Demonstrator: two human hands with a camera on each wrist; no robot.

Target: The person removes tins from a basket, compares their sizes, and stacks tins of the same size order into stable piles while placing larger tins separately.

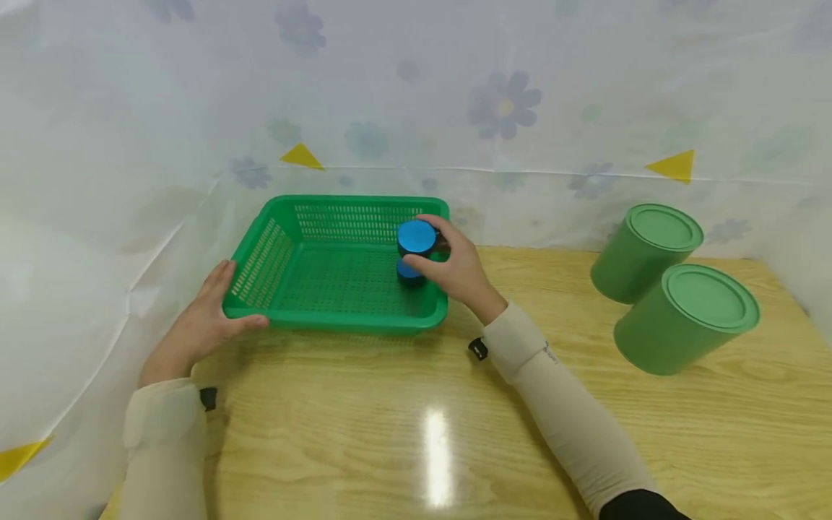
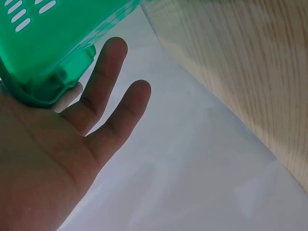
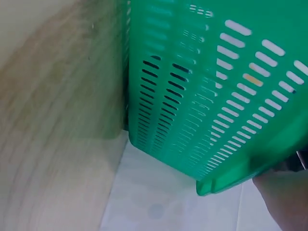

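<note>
A green plastic basket (image 1: 351,323) with slotted walls sits on the wooden table. My left hand (image 1: 204,321) rests against its front left corner, thumb along the front rim and fingers beside the left wall. In the left wrist view two fingers of that hand stretch out straight, away from the basket wall. My right hand (image 1: 458,267) reaches over the right rim and holds a dark jar with a blue lid (image 1: 417,237) between thumb and fingers. Below it, inside the basket's right end, a second blue-lidded jar (image 1: 409,271) is partly hidden by the thumb.
Two green lidded cans (image 1: 650,253) (image 1: 689,318) stand at the right of the table (image 1: 338,426). A white flowered sheet (image 1: 403,108) hangs behind and at the left, with yellow triangles (image 1: 302,157) on it.
</note>
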